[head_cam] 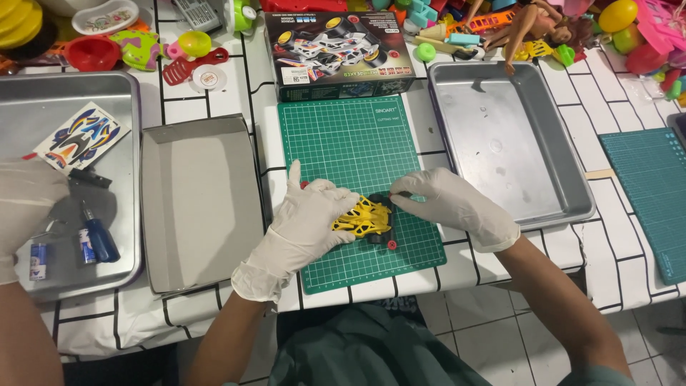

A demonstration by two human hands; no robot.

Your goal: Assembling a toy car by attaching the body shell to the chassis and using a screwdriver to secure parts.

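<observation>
A small toy car (368, 220) with a yellow lattice body and black chassis lies on the green cutting mat (350, 143). My left hand (304, 225), in a white glove, presses on the car's left side with the thumb raised. My right hand (446, 204), also gloved, pinches the car's right end between its fingertips. A red wheel hub (391, 244) shows at the car's near edge.
The grey tray (507, 143) on the right has a bare floor. A grey box lid (196, 200) lies left of the mat. A left tray (71, 93) holds a sticker sheet (80, 136), a blue screwdriver (98, 236) and batteries. Another person's gloved hand (25, 207) reaches there. The car's box (336, 53) and toys line the back.
</observation>
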